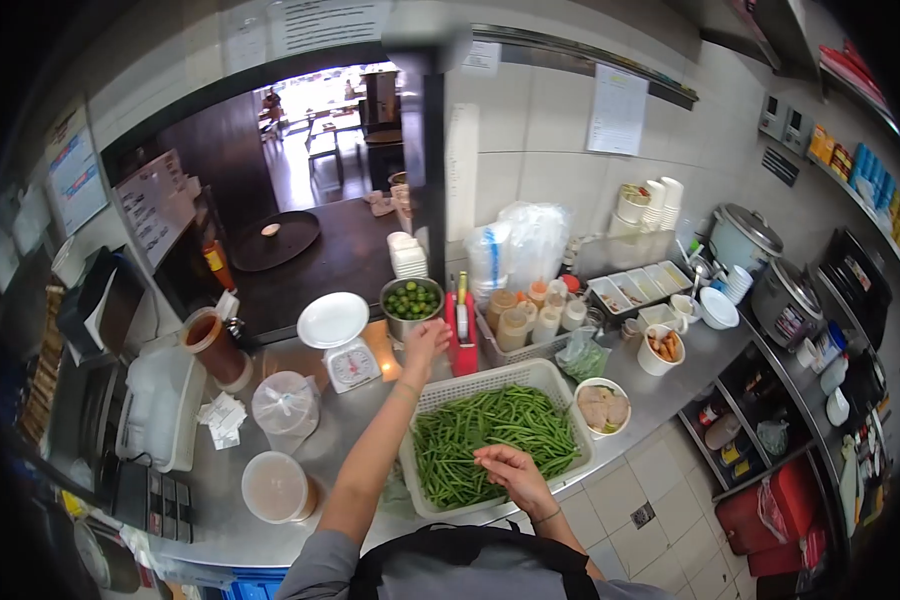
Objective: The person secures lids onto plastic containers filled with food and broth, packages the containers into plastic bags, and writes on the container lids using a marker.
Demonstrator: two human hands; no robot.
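My left hand (pixel 427 346) is stretched forward over the counter, beside a metal pot of small green limes (pixel 413 299) and a red holder (pixel 463 350) with upright-handled tools in it. Its fingers look drawn together; whatever they may hold is too small to make out. Below it stands a white plastic basket (pixel 562 385) heaped with green beans (pixel 490 430). Over the near right part of the beans is my right hand (pixel 515 478), thumb and fingertips pinched together. I cannot make out what is between them.
A kitchen scale (pixel 353 366) with a white plate (pixel 332 320) is left of the pot. Squeeze bottles (pixel 530 325) stand in a crate behind the basket. To the right are a tub of raw meat (pixel 603 408) and a bucket (pixel 661 350). A lidded tub (pixel 279 487) sits at left.
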